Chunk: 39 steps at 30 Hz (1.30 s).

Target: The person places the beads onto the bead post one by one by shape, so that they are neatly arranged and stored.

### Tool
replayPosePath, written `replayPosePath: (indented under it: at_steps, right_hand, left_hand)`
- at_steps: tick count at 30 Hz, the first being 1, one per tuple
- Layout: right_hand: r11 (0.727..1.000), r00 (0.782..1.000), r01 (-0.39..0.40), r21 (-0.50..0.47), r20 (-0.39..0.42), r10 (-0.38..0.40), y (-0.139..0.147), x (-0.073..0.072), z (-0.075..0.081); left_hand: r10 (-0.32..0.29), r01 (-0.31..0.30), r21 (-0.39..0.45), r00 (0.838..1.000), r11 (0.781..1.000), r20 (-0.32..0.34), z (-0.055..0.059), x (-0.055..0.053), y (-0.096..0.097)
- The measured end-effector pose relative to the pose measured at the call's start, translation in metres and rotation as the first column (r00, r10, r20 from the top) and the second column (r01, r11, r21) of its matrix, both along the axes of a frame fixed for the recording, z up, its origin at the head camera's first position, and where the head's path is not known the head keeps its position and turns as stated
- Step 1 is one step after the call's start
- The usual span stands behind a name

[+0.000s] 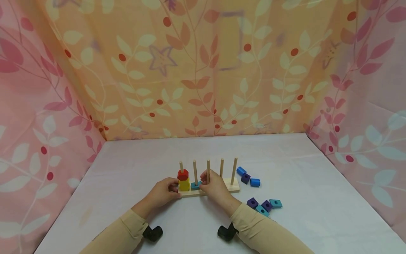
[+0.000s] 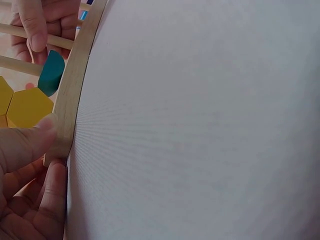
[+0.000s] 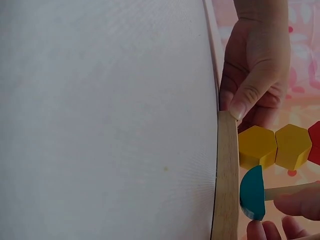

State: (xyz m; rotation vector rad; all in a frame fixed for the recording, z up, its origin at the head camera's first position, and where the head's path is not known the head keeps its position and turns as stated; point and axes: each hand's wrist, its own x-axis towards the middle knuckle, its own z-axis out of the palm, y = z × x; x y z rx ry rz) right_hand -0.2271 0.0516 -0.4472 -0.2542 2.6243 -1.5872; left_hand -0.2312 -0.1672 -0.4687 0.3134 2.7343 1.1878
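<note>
A pale wooden peg board (image 1: pixel 235 188) with several upright pegs lies across the table. My left hand (image 1: pixel 160 192) grips its left end, thumb on the near edge and fingers tucked beneath in the left wrist view. Two yellow hexagonal blocks (image 3: pixel 275 146) with a red block (image 1: pixel 183 175) on top are stacked on the leftmost peg. At the foot of the second peg sits a teal half-round block (image 3: pixel 252 192). My right hand (image 1: pixel 217 188) is beside it, fingers relaxed, fingertips right at the block and thumb by the peg.
To the right of the board lie blue cylinders (image 1: pixel 255 182) and a purple block (image 1: pixel 245 178). Nearer, behind the right forearm, are more purple blocks (image 1: pixel 252 203) and teal blocks (image 1: pixel 276 203). Patterned cloth (image 1: pixel 203 70) walls in the white table (image 1: pixel 133 158) at the back and sides.
</note>
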Motion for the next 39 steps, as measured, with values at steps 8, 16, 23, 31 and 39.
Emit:
replayPosePath:
  at_steps: [8, 16, 23, 31, 39]
  right_hand:
    - [0.999, 0.999, -0.041, -0.03, 0.016, 0.041, 0.007, 0.008, 0.015]
    - [0.994, 0.995, -0.084, -0.075, -0.06, 0.079, 0.018, 0.017, 0.04]
    - [0.975, 0.991, -0.116, -0.19, -0.087, 0.101, 0.031, 0.029, 0.068]
    - [0.959, 0.97, -0.195, -0.207, -0.185, 0.158, 0.068, 0.037, 0.101]
    - [0.994, 0.988, -0.082, -0.073, -0.14, 0.071, 0.122, 0.031, 0.103]
  left_hand:
    - [-0.008, 0.007, 0.002, 1.0, 1.0, 0.011, 0.0, 0.001, 0.0]
    - [0.008, -0.007, -0.006, 1.0, 1.0, 0.026, 0.001, 0.0, -0.001]
    - [0.012, -0.012, -0.005, 0.999, 1.0, 0.033, 0.002, 0.0, -0.001]
    - [0.014, -0.014, -0.001, 0.999, 1.0, 0.051, 0.002, 0.002, 0.0]
    - [0.016, -0.016, 0.0, 0.999, 1.0, 0.051, 0.002, 0.001, 0.0]
